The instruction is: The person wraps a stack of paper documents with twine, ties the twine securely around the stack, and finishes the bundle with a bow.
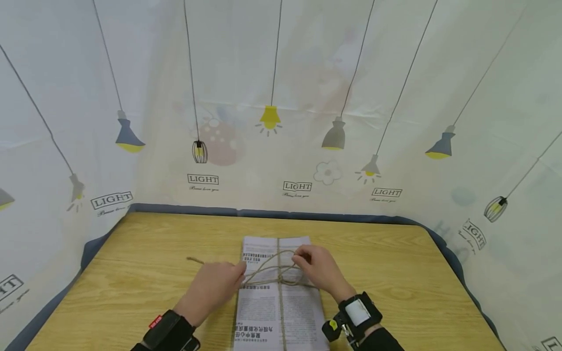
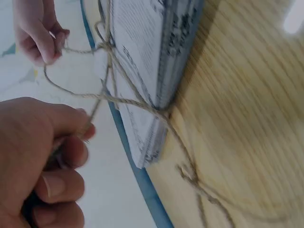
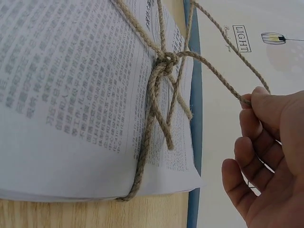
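Observation:
A stack of printed newspaper sheets [image 1: 259, 312] lies on the table, bound lengthwise and crosswise with brown twine [image 3: 140, 161]. The bands cross at a knot [image 3: 165, 64] on top, with loops beside it. At the stack's left edge, my left hand [image 1: 215, 287] pinches a strand between thumb and curled index finger. My right hand [image 1: 322, 268], raised over the upper right of the stack, pinches a loop between thumb and index finger. Its other fingers are loosely bent. Loose twine [image 2: 209, 197] trails over the table in the left wrist view.
The wood-grain table [image 1: 395, 282] extends on both sides of the stack. A pale curtain [image 1: 246, 73] printed with lamps surrounds its back and sides, with a dark blue border [image 1: 307, 215] along the table edge. Both wrists wear black devices [image 1: 169, 331].

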Demonstrator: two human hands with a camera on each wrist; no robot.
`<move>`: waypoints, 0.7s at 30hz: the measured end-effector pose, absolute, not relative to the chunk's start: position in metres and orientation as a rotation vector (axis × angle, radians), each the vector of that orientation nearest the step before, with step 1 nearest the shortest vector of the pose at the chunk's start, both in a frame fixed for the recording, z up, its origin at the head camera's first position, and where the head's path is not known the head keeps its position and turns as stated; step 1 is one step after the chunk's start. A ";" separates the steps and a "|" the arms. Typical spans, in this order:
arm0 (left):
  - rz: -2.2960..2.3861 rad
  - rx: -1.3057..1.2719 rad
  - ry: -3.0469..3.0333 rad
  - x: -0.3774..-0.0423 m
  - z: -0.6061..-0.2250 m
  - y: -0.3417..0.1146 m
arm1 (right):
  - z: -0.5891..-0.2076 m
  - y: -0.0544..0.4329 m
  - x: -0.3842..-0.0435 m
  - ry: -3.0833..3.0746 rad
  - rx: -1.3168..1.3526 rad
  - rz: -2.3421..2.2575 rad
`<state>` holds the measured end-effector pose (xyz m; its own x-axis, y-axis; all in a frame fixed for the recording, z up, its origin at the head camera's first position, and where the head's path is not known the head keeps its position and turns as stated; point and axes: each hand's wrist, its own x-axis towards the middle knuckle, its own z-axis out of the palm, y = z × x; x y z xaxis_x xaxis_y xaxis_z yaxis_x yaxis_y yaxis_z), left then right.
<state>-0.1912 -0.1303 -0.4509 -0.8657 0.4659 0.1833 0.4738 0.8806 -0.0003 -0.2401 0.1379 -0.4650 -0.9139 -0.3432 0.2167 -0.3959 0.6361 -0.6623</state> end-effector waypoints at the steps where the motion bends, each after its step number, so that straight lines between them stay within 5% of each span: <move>1: -0.054 -0.721 -2.885 -0.188 -0.450 -0.129 | -0.465 0.138 -0.240 -2.777 0.618 1.147; 15: 0.099 -0.604 -2.934 -0.156 -0.448 -0.103 | -0.464 0.133 -0.239 -2.784 0.526 1.129; 21: 0.076 -0.770 -2.865 -0.146 -0.455 -0.088 | -0.461 0.128 -0.238 -2.775 0.526 1.159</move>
